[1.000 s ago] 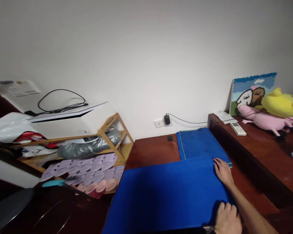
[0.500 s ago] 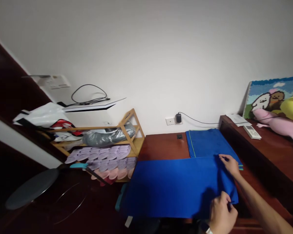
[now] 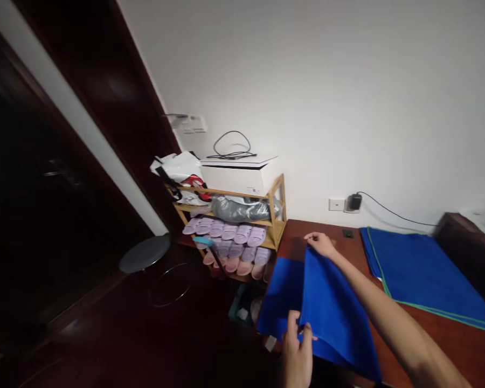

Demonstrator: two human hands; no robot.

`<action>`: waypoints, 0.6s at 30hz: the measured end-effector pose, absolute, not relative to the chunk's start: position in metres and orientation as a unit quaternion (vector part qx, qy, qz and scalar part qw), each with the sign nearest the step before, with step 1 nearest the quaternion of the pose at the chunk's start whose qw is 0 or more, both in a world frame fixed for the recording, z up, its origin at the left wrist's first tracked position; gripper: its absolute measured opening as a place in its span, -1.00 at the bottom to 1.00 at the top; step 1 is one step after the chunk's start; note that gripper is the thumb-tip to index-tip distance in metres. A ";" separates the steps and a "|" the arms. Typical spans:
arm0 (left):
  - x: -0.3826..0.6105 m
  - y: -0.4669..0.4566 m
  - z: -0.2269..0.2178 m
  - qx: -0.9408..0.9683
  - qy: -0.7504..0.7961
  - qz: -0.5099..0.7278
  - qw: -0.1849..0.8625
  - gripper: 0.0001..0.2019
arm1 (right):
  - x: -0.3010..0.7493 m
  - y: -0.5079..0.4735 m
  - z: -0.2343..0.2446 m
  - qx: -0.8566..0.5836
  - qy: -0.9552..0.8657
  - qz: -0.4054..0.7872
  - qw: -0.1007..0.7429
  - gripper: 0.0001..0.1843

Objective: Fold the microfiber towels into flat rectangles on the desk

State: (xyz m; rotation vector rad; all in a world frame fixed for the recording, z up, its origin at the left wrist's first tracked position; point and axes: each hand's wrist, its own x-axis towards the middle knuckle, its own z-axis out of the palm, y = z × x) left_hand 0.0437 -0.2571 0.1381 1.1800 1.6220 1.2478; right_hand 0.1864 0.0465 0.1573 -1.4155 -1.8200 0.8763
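Note:
A blue cloth point(image 3: 331, 307) hangs raised and half turned over at the left end of the desk, its other half lying flat beneath. My right hand point(image 3: 321, 245) pinches the cloth's far corner, fingers closed. Nearer to me, my left hand point(image 3: 298, 350) grips the near part of the same raised edge between thumb and fingers. To the right lies a second blue cloth point(image 3: 428, 269) with green edging, folded flat on the desk; neither hand touches it.
The reddish-brown desk point(image 3: 440, 318) stands against the wall. Left of it is a wooden rack point(image 3: 278, 234) with several slippers point(image 3: 230, 231) and a white box point(image 3: 234, 178) on top. A round stool point(image 3: 145, 253) stands farther left. A black plug point(image 3: 354, 201) sits in the wall socket.
Both hands have moved left, carrying the cloth's right edge up and over toward its left end. The view has swung left. The green-edged cloth now lies uncovered, apart from the hands.

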 end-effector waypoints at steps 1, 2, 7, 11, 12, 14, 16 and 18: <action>0.022 -0.257 0.129 0.448 0.666 0.484 0.349 -0.70 | 0.153 0.050 0.156 -0.536 -0.715 0.332 0.303 -0.76; 0.002 -0.256 0.117 0.439 0.696 0.473 0.313 -0.67 | 0.124 0.051 0.154 -0.531 -0.732 0.327 0.274 -0.76; -0.074 -0.245 0.037 0.439 0.790 0.411 0.116 -0.71 | 0.048 0.027 0.121 -0.525 -0.792 0.272 0.155 -0.87; -0.094 -0.242 -0.007 0.418 0.792 0.434 0.096 -0.61 | 0.046 0.008 0.101 -0.530 -0.812 0.204 0.132 -0.75; -0.095 -0.243 -0.011 0.419 0.790 0.436 0.100 -0.60 | 0.047 0.007 0.098 -0.526 -0.818 0.193 0.129 -0.69; -0.095 -0.246 -0.014 0.428 0.787 0.431 0.104 -0.62 | 0.048 0.008 0.096 -0.517 -0.828 0.181 0.116 -0.63; -0.092 -0.249 -0.012 0.436 0.787 0.424 0.103 -0.66 | 0.046 0.013 0.095 -0.513 -0.834 0.180 0.098 -0.64; -0.088 -0.252 -0.008 0.434 0.787 0.425 0.107 -0.67 | 0.044 0.018 0.095 -0.507 -0.838 0.186 0.080 -0.71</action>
